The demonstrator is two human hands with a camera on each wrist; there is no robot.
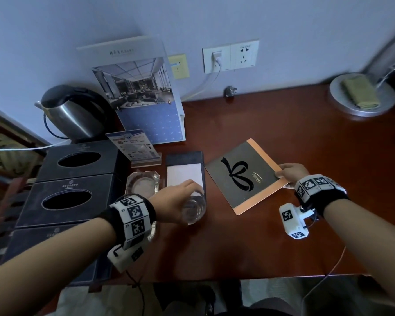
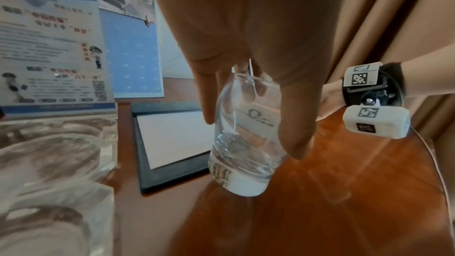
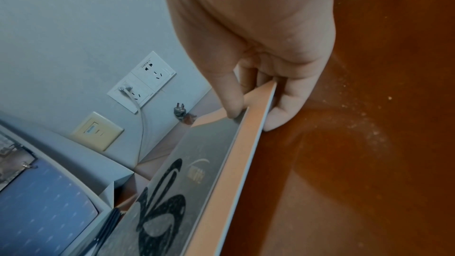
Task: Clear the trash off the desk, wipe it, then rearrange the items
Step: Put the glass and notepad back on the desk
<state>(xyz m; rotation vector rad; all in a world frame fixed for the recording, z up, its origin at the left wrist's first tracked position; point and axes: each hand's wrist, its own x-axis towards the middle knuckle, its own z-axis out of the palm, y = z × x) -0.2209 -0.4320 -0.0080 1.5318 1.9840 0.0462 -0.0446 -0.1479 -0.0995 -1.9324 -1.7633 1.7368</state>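
Observation:
My left hand (image 1: 180, 199) grips a clear drinking glass (image 1: 193, 208) from above by its rim, at the near end of a black notepad holder (image 1: 185, 172). In the left wrist view the glass (image 2: 242, 143) hangs tilted just above the red-brown desk (image 2: 344, 192), with the fingers (image 2: 293, 124) curled round it. My right hand (image 1: 289, 173) pinches the right edge of a dark folder with a black ribbon print and an orange border (image 1: 240, 176). The right wrist view shows the thumb (image 3: 229, 89) on top of the folder (image 3: 197, 192), its gripped edge raised off the desk.
At the left stand stacked black tissue boxes (image 1: 75, 176), a steel kettle (image 1: 71, 112), a crystal ashtray (image 1: 143, 182), an acrylic sign (image 1: 132, 144) and a desk calendar (image 1: 146, 99). A round metal tray with a folded green cloth (image 1: 360, 94) sits back right. A loose plug (image 1: 230, 91) lies by the wall.

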